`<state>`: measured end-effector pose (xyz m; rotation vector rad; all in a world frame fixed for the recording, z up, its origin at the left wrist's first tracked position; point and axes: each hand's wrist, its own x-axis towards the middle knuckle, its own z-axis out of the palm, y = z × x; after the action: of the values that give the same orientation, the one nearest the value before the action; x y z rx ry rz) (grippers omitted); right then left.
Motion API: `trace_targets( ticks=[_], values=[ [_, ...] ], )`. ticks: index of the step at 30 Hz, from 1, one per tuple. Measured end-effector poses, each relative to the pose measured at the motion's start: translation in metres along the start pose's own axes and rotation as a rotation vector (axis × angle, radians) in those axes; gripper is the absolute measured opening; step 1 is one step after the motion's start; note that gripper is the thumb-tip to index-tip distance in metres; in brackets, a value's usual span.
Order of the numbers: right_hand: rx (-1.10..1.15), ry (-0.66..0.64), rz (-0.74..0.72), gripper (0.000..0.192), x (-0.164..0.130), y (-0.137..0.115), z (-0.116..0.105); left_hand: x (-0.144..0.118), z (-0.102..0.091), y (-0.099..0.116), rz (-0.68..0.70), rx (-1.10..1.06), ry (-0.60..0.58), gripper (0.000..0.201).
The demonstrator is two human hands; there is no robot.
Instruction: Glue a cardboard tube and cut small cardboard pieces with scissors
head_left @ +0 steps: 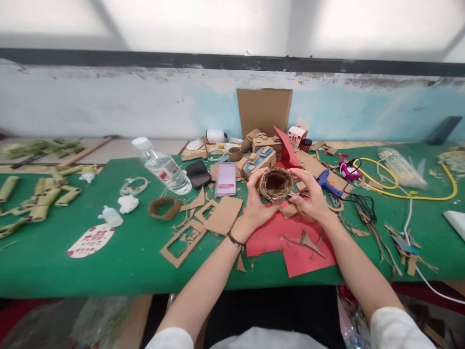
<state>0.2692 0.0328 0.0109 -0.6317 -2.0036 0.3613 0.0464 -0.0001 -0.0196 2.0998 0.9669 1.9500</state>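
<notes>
Between both hands is a round, hollow corrugated cardboard cup [277,198], its open end facing me. My left hand [257,207] wraps its left side, fingers behind the rim and thumb below. On the other side my right hand [311,195] grips it with fingers on the upper edge. A small metallic part and an orange-yellow curve show near the right hand, too unclear to name. Red paper [265,238] lies beneath, strewn with torn cardboard scraps [308,242]. Left of the hands are a flat cardboard piece [224,215] and a cut-out cardboard frame [172,255].
A water bottle [163,167], phone [225,179] and cardboard ring [164,208] stand or lie to the left. Cardboard models [259,161] are behind. To the right are a blue glue gun [329,184], cables [366,208] and a yellow hose [428,197].
</notes>
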Motion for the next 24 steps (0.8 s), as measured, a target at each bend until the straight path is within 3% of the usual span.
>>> trace_targets(
  ticks=[11,24],
  values=[
    [0.028,0.029,0.034,0.072,-0.001,-0.001,0.005,0.001,-0.003,0.004,0.032,-0.019,-0.109,0.097],
    [0.109,0.055,0.098,0.072,-0.007,0.004,0.011,0.005,-0.007,0.007,0.088,-0.02,-0.1,0.091]
  ],
)
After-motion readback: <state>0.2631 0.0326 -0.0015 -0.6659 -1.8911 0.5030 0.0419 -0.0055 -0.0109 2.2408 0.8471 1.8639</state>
